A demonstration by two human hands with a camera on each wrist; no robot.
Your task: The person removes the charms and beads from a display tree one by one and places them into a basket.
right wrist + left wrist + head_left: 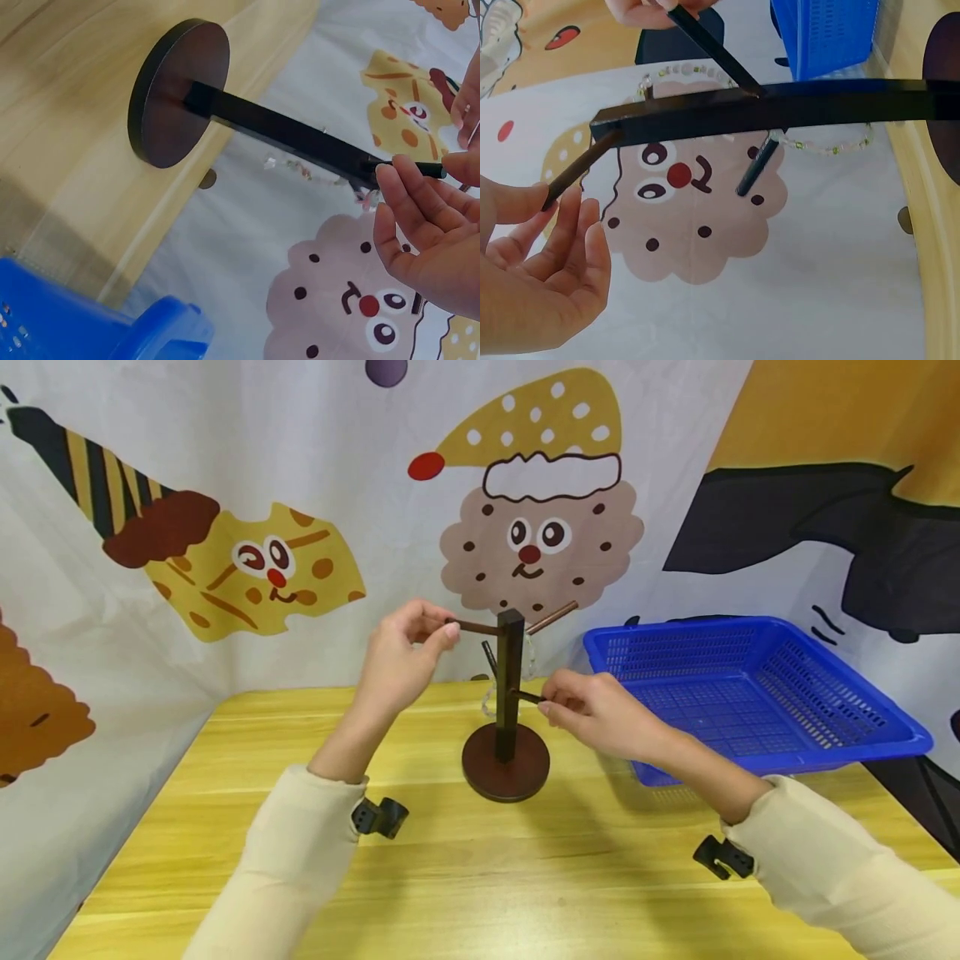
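A dark brown wooden display stand (507, 693), an upright post with several side pegs, rises from a round base (506, 768). My left hand (408, 652) pinches the tip of the upper left peg (477, 627) between thumb and fingers. Lower on the post, my right hand (600, 710) pinches the end of the right-hand peg (528, 697); the right wrist view shows thumb and fingertips around that peg (420, 169). Behind the post, one beaded bracelet (686, 71) hangs near the top, and another beaded bracelet (832, 149) hangs from a lower back peg (757, 163).
On the right of the wooden table (450, 877) stands a blue plastic basket (750, 764) with mesh walls, its near edge close to the right forearm. A curtain (420, 552) printed with cartoon food hangs right behind the table's back edge.
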